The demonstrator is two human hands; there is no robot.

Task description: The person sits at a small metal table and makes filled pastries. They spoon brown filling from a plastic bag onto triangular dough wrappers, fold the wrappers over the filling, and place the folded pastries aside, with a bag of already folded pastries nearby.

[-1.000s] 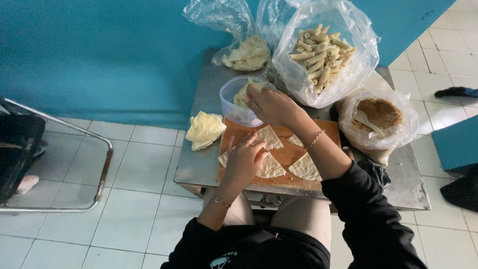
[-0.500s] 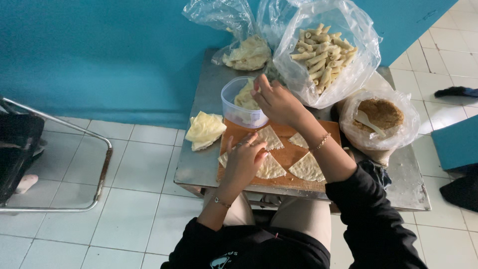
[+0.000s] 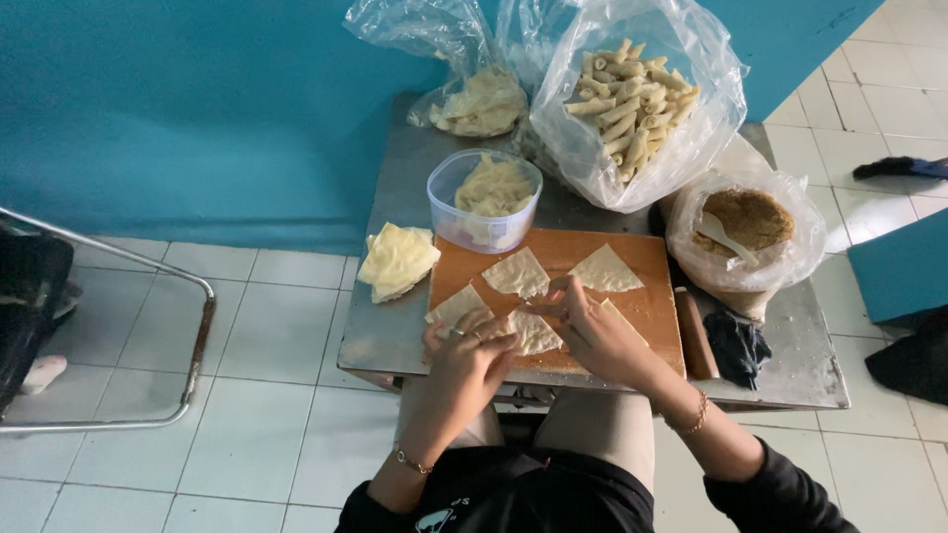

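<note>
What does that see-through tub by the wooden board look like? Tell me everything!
The clear plastic tub is round, has no lid and stands upright on the metal table, against the far edge of the wooden board. Pale yellow filling is heaped inside, nearly to the rim. Neither hand touches it.

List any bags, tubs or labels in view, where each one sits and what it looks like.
Big bag: table's back, clear plastic, pale rolled sticks.
Small bag: back left, clear, pale sheets.
Tub: behind the board, clear, round-cornered, pale filling.
Bagged bowl: right, clear wrap, brown filling, white spoon.
No labels, signs or screens.
</note>
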